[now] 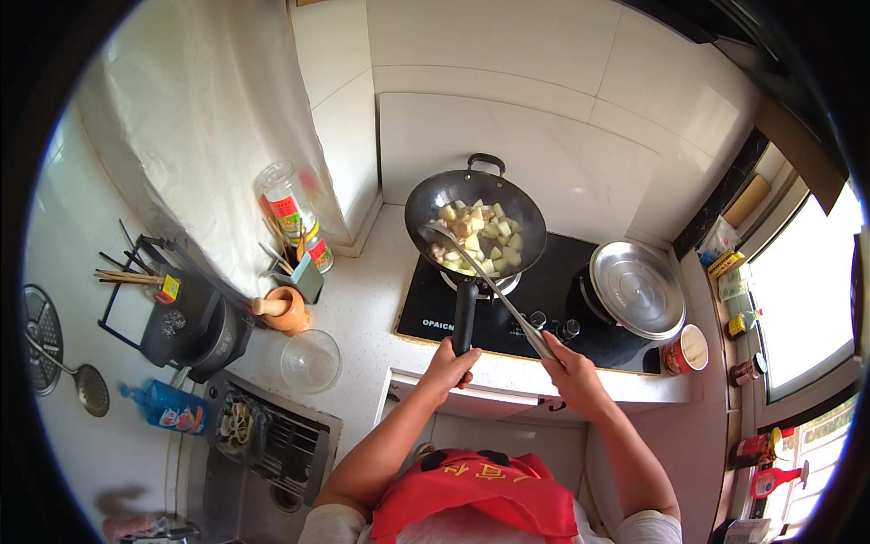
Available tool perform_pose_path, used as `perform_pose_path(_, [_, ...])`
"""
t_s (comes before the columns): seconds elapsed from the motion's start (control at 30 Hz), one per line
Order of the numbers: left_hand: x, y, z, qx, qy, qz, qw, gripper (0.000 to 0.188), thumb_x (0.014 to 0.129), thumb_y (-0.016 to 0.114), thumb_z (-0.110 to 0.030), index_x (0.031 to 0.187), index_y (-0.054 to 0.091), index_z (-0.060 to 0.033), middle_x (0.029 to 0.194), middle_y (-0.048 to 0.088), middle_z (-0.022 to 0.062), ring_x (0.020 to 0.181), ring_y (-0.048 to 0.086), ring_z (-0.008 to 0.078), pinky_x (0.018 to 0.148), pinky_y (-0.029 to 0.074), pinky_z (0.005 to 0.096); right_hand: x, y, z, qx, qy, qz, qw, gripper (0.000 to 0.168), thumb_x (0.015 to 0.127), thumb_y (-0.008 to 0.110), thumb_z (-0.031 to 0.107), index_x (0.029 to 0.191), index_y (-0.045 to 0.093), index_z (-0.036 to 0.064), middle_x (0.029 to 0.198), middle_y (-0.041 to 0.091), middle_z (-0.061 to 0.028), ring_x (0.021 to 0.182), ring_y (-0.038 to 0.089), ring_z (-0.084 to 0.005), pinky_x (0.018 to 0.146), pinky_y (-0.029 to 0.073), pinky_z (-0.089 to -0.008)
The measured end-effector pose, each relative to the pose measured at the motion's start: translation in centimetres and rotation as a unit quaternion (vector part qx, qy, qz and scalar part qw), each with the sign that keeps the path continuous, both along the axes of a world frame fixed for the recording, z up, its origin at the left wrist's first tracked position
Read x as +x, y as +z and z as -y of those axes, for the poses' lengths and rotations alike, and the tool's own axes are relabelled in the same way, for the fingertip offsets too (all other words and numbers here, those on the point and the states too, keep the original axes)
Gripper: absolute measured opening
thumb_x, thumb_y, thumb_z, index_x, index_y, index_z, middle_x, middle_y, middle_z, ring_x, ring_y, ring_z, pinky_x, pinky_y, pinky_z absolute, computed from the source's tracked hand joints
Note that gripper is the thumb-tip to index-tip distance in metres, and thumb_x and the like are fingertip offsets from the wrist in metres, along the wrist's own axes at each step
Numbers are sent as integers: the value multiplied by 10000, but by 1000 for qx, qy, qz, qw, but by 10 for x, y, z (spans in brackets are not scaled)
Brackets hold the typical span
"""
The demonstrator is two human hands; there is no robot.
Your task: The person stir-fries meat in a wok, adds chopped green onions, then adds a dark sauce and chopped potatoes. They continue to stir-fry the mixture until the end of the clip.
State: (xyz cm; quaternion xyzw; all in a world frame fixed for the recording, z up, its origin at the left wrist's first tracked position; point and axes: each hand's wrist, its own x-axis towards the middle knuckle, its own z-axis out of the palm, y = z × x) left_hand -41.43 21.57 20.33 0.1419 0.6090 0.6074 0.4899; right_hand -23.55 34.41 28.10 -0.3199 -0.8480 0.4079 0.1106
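A black wok [427,194] sits over the left burner of a black glass gas cooktop [425,302]. My left hand [445,370] grips the end of its long black handle [465,313]. Pale food chunks [499,228], maybe potato or a similar vegetable, lie in the wok with browner, meat-like pieces [442,255]. In my right hand [574,374] is the shaft of a long metal ladle or spatula [496,289]. Its head rests at the left side inside the wok, partly against the food; its exact shape is hard to tell.
A lidded metal pot [637,289] occupies the cooktop's right side, with a red paper tub [685,350] beside it. To the left stand a glass bowl [311,362], a wooden mortar with pestle [285,313] and a utensil holder [302,275]. The sink [251,500] is at lower left.
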Motion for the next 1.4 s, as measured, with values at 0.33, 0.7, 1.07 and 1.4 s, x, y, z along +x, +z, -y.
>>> perform_pose_path(0.33, [-2,1,3,-4,-1,-3,1000,249,815,604,-217,867,394,-94,657,450,10,441,425,70,347,307,219,-16,10,-40,40,-56,-50,996,438,820,541,139,1242,458,56,881,622,-166,735,601,-213,688,446,-269])
perform_pose_path(0.7, [-17,-3,21,33,-39,15,999,364,793,621,-190,1036,376,-74,688,443,-2,473,424,65,384,318,207,-22,-18,-51,59,2,-24,998,492,796,562,124,1270,428,120,942,583,-238,872,579,-377,753,455,-346])
perform_pose_path(1.07, [-44,29,28,-3,-83,35,996,242,782,590,-133,930,402,-90,661,428,-12,457,413,62,367,303,198,-13,1,-68,211,64,-48,974,481,772,587,136,1237,474,179,778,596,-182,712,579,-359,643,461,-403])
perform_pose_path(1.4, [-24,19,21,0,-41,24,999,244,783,593,-150,939,419,-82,651,425,-11,444,404,55,367,291,191,73,23,-68,409,75,95,905,458,759,595,128,1194,525,255,624,467,-65,499,518,-254,463,428,-376])
